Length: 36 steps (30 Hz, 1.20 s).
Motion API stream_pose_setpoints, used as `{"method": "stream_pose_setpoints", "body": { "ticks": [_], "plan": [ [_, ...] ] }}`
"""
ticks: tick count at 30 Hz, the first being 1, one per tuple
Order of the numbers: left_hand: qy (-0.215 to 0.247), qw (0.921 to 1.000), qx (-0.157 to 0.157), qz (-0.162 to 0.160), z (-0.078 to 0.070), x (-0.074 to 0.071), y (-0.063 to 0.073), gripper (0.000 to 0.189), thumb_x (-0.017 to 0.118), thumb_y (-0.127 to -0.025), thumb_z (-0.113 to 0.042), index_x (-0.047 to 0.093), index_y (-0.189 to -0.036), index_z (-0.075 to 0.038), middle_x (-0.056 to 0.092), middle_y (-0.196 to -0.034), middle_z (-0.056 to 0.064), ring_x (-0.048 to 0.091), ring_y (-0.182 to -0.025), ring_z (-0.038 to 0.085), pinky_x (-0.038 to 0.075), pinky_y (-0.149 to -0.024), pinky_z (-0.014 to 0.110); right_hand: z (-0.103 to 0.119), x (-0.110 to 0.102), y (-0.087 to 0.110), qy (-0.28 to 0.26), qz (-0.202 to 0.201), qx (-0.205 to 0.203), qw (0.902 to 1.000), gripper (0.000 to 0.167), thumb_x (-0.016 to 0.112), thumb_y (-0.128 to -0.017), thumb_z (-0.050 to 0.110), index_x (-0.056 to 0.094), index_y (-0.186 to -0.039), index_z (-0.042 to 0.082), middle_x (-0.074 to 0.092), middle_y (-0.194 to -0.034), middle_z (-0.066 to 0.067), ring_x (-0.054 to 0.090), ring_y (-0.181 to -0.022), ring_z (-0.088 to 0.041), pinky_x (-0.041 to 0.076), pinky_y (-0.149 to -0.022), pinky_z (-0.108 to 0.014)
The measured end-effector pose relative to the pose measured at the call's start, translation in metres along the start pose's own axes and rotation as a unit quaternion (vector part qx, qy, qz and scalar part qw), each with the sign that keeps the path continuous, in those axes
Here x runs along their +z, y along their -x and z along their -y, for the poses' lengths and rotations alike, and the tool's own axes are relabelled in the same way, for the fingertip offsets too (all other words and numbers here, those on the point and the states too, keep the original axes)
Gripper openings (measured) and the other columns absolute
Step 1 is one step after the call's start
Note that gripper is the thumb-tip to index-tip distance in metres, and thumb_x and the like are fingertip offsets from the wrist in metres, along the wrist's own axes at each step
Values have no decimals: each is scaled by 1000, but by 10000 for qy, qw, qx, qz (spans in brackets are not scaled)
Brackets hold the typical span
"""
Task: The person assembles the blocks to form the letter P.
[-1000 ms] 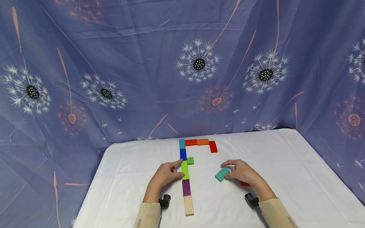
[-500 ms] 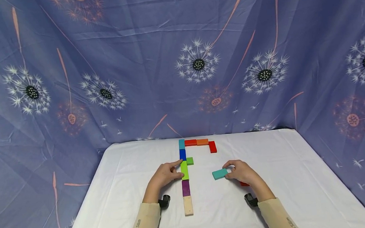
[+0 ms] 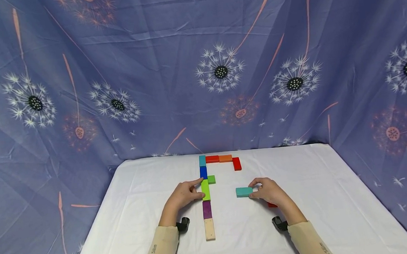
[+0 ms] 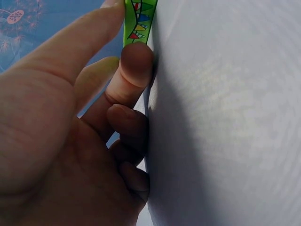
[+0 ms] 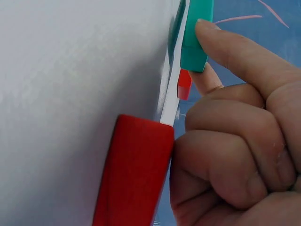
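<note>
My right hand point(image 3: 267, 189) pinches a teal block point(image 3: 244, 192) by its right end between thumb and index finger. The block's long side runs left to right; in the right wrist view the teal block point(image 5: 194, 52) appears a little above the white cloth. My left hand point(image 3: 184, 194) holds a lime green block point(image 3: 205, 190), its thumb near the close end and its index finger at the far end. Printed bunting decorates this green block point(image 4: 138, 21) in the left wrist view. A red block point(image 3: 272, 204) lies partly hidden under my right wrist.
Beyond the lime block come a blue block point(image 3: 203, 172) and a light-blue one point(image 3: 202, 161); nearer are purple point(image 3: 207, 209) and plain wood point(image 3: 209, 229) blocks. Red point(image 3: 212, 159), orange point(image 3: 225, 158) and angled red point(image 3: 236, 163) blocks extend right. A small green block point(image 3: 211, 179) touches the column.
The teal block has turned in my right hand from a diagonal to lying left to right, shifting slightly left. My left hand stays on the lime green block.
</note>
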State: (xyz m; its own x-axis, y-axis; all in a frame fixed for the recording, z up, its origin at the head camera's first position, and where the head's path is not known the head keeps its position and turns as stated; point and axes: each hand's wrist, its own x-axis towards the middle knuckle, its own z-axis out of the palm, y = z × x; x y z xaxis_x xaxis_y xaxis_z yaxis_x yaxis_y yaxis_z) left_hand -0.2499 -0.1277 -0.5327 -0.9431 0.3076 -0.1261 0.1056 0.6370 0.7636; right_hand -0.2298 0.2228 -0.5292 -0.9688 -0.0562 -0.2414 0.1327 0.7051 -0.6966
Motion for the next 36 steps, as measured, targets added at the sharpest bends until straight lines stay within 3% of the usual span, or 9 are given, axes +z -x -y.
{"method": "stream_pose_setpoints", "body": {
  "ticks": [5, 12, 19, 36],
  "plan": [
    [-44, 10000, -15, -1, 0, 1, 0, 70, 87, -88, -31, 61, -152, -22, 56, -69, -3, 46, -63, 14, 38, -63, 29, -1, 0, 0, -180, -79, -6, 9998, 29, 87, -84, 20, 79, -112, 17, 44, -74, -2, 41, -74, -19, 33, -67, -34],
    [-3, 10000, 32, -12, 1, 1, 1, 69, 87, -88, -31, 61, -152, -22, 56, -68, -3, 46, -63, 14, 39, -63, 29, 1, -2, 1, -651, -197, -85, 9977, 33, 85, -86, 18, 79, -118, 15, 42, -62, 1, 34, -59, -14, 30, -57, -28],
    [11, 10000, 63, -12, 1, 0, 0, 69, 86, -89, -31, 61, -152, -22, 56, -68, -3, 46, -63, 14, 39, -63, 29, 4, -3, 0, -774, -235, -74, 9967, 36, 84, -87, 20, 78, -123, 15, 39, -59, 3, 32, -55, -13, 28, -55, -27],
    [-21, 10000, -4, -16, 0, 0, 0, 68, 86, -89, -31, 61, -152, -21, 56, -69, -2, 46, -63, 15, 38, -64, 30, 27, 6, -17, -872, -401, -205, 9952, 36, 85, -87, 20, 79, -122, 15, 35, -63, 2, 36, -66, -17, 34, -62, -32]
  ]
}}
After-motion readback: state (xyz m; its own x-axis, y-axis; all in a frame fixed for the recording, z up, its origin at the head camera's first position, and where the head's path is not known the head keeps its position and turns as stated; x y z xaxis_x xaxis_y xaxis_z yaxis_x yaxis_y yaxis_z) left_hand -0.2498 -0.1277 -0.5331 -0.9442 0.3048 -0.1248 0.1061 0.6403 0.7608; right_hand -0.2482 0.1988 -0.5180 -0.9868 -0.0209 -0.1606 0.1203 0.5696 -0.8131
